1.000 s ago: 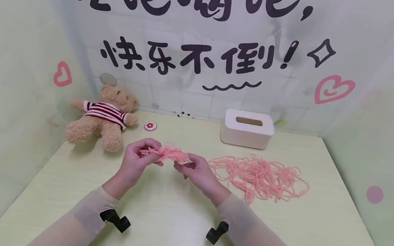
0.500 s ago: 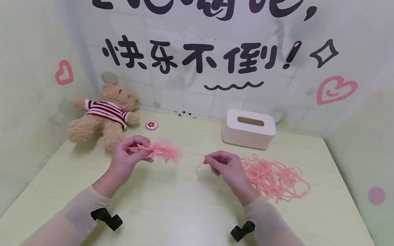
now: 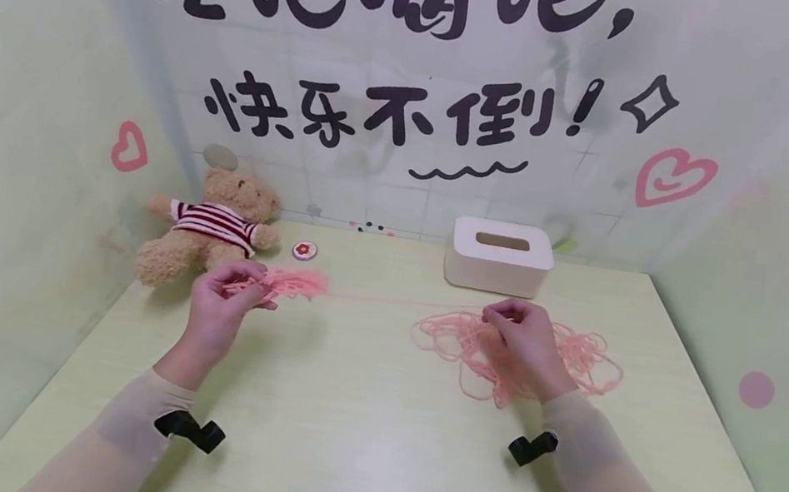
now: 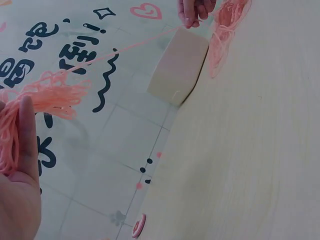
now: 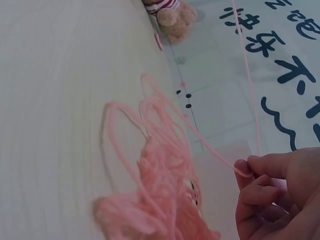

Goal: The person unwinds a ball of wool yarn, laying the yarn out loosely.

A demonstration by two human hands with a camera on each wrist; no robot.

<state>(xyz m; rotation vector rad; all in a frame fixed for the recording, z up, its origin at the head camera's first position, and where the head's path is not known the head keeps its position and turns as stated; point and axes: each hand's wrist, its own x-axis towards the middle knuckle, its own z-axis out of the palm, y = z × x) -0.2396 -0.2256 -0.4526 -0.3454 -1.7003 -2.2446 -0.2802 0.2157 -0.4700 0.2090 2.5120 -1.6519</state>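
Observation:
My left hand grips a looped bundle of pink yarn, whose frayed end sticks out to the right past the thumb. From that bundle a single strand runs nearly straight across to my right hand, which pinches it between thumb and forefinger. Under and behind the right hand lies a loose tangle of pink yarn on the table. In the right wrist view the pinched strand also leads down to this tangle. Part of the bundle is hidden inside the left palm.
A teddy bear in a striped shirt sits at the back left, just behind my left hand. Near it lies a small round badge with a red flower. A white tissue box stands at the back, close behind the right hand.
My hands began together at the bundle and have moved apart. The left went left with the bundle; the right went right over the tangle, drawing the strand out long between them.

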